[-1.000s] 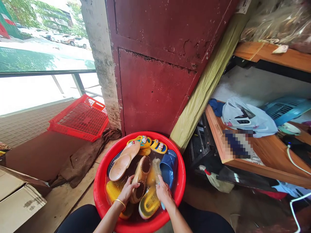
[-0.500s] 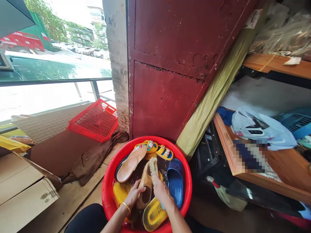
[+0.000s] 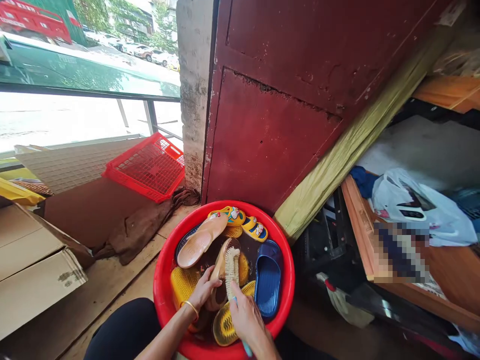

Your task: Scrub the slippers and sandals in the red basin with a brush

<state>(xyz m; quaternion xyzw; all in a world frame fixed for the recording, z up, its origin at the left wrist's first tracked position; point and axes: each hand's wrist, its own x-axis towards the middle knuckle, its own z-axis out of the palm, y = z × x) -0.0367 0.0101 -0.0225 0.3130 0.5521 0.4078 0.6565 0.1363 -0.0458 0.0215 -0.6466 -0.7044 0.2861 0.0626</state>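
Observation:
A red basin (image 3: pixel 161 280) holds dark water and several shoes. My left hand (image 3: pixel 203 290), with a gold bracelet at the wrist, is closed on the side of a tan shoe (image 3: pixel 218 271) near the middle. In my right hand (image 3: pixel 245 312) is a scrub brush (image 3: pixel 232 264) with pale bristles and a light-blue handle; its bristles lie against the tan shoe's right side. Around them are a beige sandal (image 3: pixel 197 245), a blue slipper (image 3: pixel 268 280), a yellow slipper (image 3: pixel 225 325) partly under my right hand, and yellow children's sandals (image 3: pixel 255 229) at the far rim.
Behind the basin stands a dark red metal door (image 3: pixel 270 145) with a yellow-green cloth roll (image 3: pixel 322 190) leaning beside it. A red plastic crate (image 3: pixel 148 167) and cardboard (image 3: pixel 33 295) lie left. Right, a wooden shelf (image 3: pixel 360 230) carries a white plastic bag (image 3: pixel 408 200).
The view has tilted and shifted slightly. The brush has moved down along the tan shoe toward me, and its blue handle now shows below my right hand. My left hand keeps its hold.

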